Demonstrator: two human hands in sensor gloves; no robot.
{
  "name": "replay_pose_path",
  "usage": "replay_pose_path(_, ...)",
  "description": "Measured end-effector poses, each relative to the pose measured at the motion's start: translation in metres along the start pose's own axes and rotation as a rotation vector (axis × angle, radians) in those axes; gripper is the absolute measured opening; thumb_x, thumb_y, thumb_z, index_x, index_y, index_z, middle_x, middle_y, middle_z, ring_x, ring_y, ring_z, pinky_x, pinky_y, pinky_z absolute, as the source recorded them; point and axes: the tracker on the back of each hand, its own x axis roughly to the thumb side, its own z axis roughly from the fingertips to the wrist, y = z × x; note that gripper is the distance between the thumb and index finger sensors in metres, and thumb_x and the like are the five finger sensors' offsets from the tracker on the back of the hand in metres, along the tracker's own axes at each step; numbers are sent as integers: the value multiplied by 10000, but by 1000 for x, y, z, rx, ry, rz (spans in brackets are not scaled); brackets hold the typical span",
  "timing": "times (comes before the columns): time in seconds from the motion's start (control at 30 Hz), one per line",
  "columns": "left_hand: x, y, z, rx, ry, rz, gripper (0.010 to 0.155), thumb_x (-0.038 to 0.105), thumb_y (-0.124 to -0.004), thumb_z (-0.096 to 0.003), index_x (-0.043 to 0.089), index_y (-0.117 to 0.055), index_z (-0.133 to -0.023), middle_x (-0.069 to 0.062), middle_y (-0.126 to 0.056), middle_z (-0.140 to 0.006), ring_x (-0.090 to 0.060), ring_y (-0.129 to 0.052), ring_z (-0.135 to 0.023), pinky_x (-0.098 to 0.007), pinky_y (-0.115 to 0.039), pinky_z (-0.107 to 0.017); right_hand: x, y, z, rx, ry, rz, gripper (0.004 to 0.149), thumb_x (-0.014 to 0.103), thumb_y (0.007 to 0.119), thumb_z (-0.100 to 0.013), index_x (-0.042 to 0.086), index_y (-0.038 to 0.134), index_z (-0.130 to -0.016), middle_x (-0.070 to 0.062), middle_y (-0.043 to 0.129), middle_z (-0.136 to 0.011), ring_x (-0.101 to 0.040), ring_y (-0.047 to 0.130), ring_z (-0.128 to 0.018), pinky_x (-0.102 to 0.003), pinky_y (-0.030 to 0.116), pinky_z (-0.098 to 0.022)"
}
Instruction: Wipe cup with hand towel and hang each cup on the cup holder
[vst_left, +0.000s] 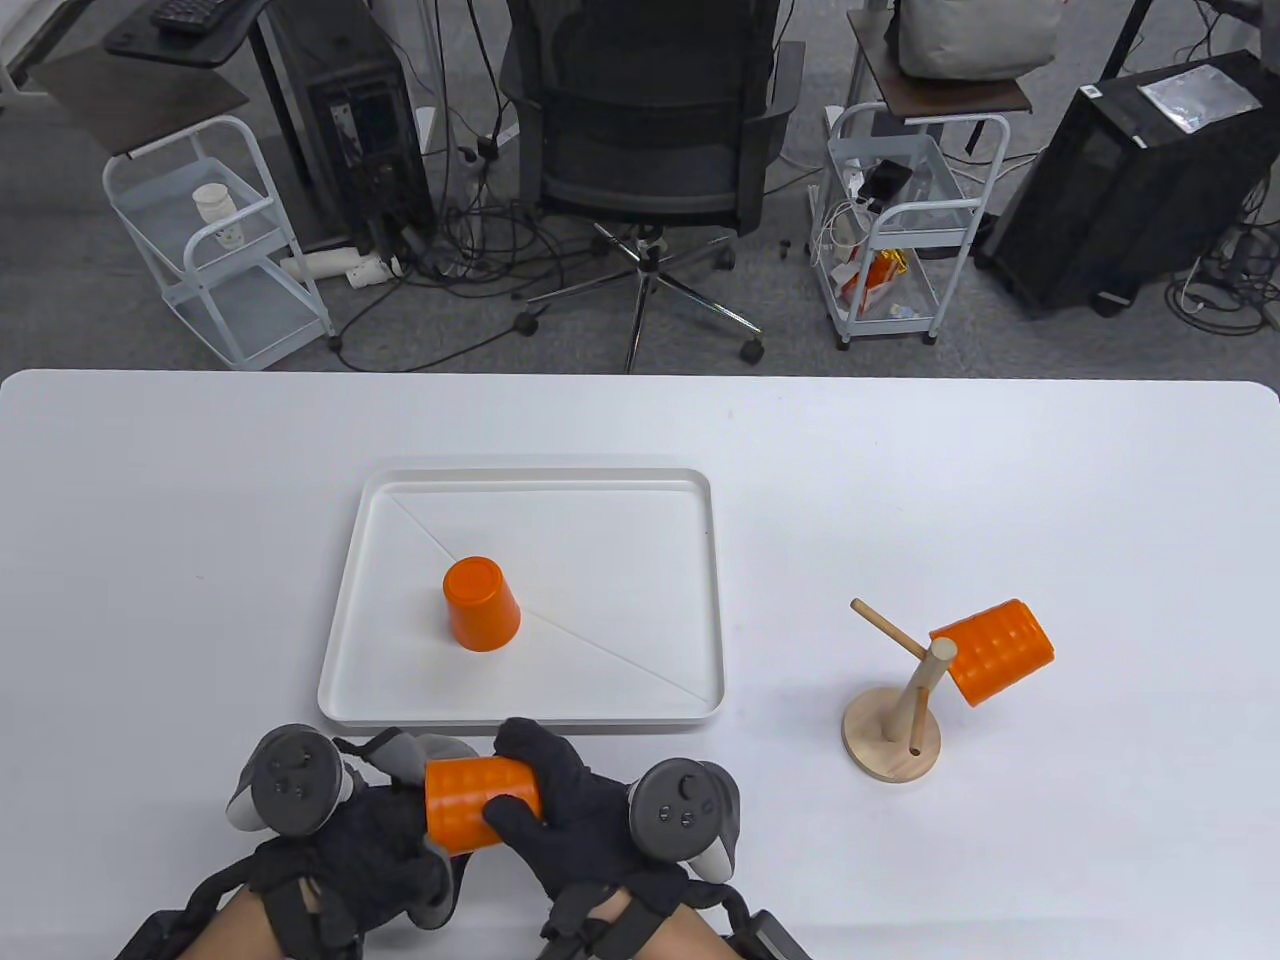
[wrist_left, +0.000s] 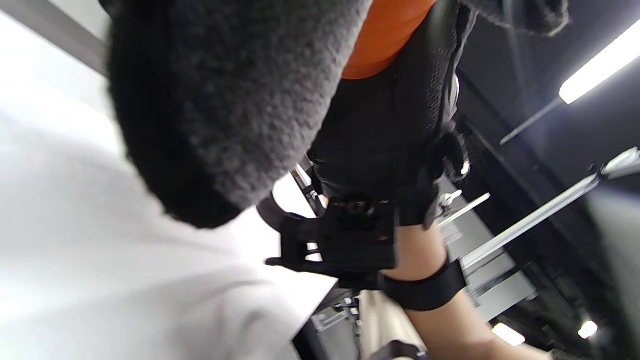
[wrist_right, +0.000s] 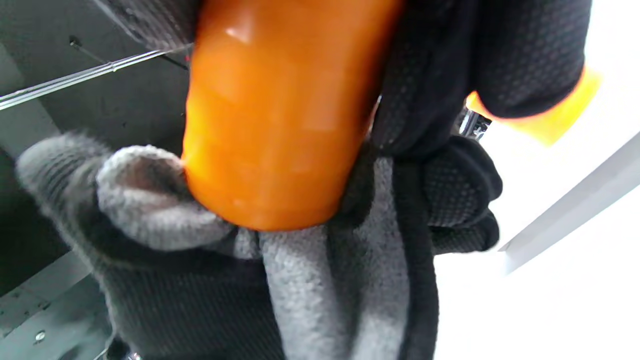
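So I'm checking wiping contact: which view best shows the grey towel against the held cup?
The right wrist view: the towel bunches against the cup. The left wrist view shows blurred towel only; the table view hides most behind both hands.

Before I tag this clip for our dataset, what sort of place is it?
Most likely an office or lab workspace: an office chair, a computer tower with tangled cables, and wheeled carts stand behind the white table.

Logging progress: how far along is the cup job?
Done: one cup hangs on the holder. In hand: the right hand grips a second cup while the left hand holds the towel against it. Left: a third cup sits upside down in the tray.
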Motion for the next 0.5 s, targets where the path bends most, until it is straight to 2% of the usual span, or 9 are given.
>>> replay_pose_path(0.3,-20,-2,0,-32,12,323,900,839,-403,-424,298,-497,-1137,74,-500,-1227,-477,-791,-903,-664,-671,-624,2,6,1,30,-43,79,752,488,663,-521,93,290,-1041,-289,503,-1021,-457,875,-652,-661,709,-566)
replay_pose_path(0.4,-21,-3,0,-34,18,323,890,834,-404,-429,301,-494,-1136,78,-499,-1226,-485,-776,-911,-666,-663,-627,1,6,1,31,-30,72,754,487,667,-520,88,295,-1040,-293,509,-1017,-458,877,-648,-662,712,-561)
replay_pose_path(0.5,-18,-3,-1,-30,34,265,874,824,-472,-424,309,-484,-1131,86,-496,-1223,-502,-743,-929,-683,-629,-639,2,4,1,14,-18,75,761,494,671,-517,61,322,-1036,-302,545,-997,-448,910,-609,-650,744,-531)
